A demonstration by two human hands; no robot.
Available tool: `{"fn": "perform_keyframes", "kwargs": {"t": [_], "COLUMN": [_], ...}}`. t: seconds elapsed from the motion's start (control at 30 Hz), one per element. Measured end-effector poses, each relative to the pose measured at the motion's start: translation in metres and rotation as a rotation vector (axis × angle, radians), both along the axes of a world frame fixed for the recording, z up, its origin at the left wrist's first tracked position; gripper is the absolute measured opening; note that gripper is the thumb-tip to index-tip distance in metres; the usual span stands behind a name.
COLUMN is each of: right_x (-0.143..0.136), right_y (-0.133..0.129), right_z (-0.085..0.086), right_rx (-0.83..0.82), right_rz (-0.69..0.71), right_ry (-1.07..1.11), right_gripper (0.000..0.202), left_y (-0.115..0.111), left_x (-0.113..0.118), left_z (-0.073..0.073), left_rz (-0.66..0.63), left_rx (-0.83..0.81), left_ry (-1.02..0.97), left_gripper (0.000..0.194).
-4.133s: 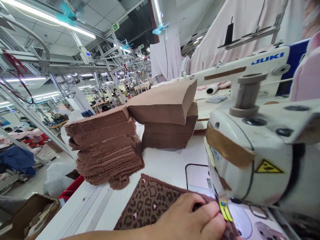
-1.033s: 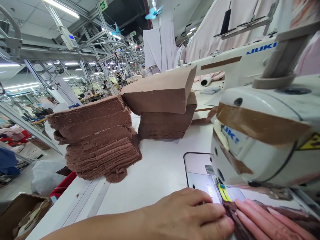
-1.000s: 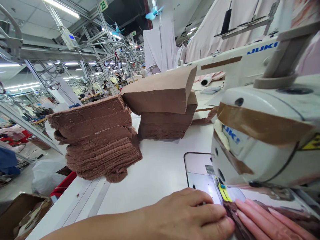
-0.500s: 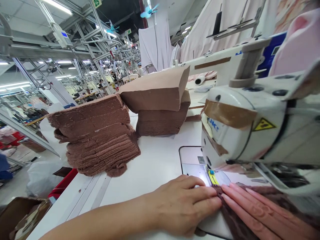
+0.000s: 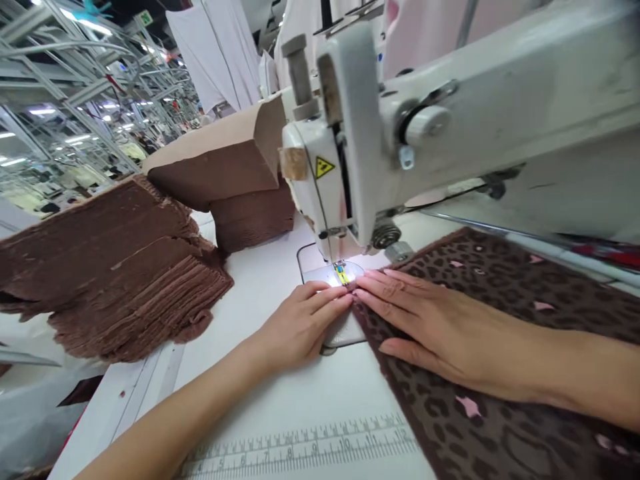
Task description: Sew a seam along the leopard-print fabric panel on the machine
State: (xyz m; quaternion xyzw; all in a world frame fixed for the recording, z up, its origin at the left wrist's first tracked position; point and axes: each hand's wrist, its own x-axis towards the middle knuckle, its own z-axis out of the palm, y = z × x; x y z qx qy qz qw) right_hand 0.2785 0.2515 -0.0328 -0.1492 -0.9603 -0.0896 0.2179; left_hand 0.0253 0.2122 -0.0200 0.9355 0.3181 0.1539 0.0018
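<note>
Near the bottom middle of the frame, a printed ruler (image 5: 300, 453) on the white table (image 5: 280, 393). Just above it, left hand (image 5: 300, 323) flat and open, holding nothing, fingertips at the edge of the leopard cloth (image 5: 500, 413) by the needle plate (image 5: 334, 275). Right hand (image 5: 430, 320) flat and open too, pressed down on the cloth, likely to keep it smooth and straight for the needle. Cloth spread over the lower right, its near corner right at the plate. Above the hands, the white sewing machine (image 5: 400, 120). Farther off, on the left, a big stack of brown cloth (image 5: 110, 267), and behind it a second stack with a brown paper wrap (image 5: 225, 153) on top. Compared with half a second ago: view much lower and turned right, machine arm now filling the upper right, both hands fully in sight, ruler new in view, stacks pushed to the left.
</note>
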Motion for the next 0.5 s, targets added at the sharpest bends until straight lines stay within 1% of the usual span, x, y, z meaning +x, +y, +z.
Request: {"fn": "perform_keyframes", "kwargs": {"t": [0.13, 0.23, 0.3, 0.37, 0.43, 0.5], "right_x": [0.013, 0.019, 0.017, 0.011, 0.003, -0.003], "right_y": [-0.033, -0.047, -0.045, -0.035, -0.020, -0.005], "right_z": [0.004, 0.014, 0.019, 0.017, 0.006, -0.013], "right_rx": [0.088, 0.124, 0.134, 0.175, 0.239, 0.273], "right_rz": [-0.072, -0.059, -0.062, -0.067, -0.079, -0.092], "right_ry": [-0.031, -0.048, -0.015, 0.057, 0.108, 0.106], "right_gripper": [0.052, 0.048, 0.044, 0.041, 0.041, 0.045], "left_y": [-0.001, -0.001, -0.002, -0.004, -0.004, -0.002], "left_x": [-0.001, 0.000, 0.002, 0.003, 0.004, 0.003], "left_z": [-0.001, 0.000, 0.001, 0.001, -0.001, -0.004], "left_rz": [0.012, 0.021, 0.023, 0.021, 0.018, 0.023], "left_rx": [-0.041, -0.042, -0.013, 0.023, 0.053, 0.066], "left_ry": [-0.008, -0.008, -0.002, 0.001, -0.004, -0.010], "left_gripper": [0.047, 0.047, 0.047, 0.046, 0.046, 0.047]}}
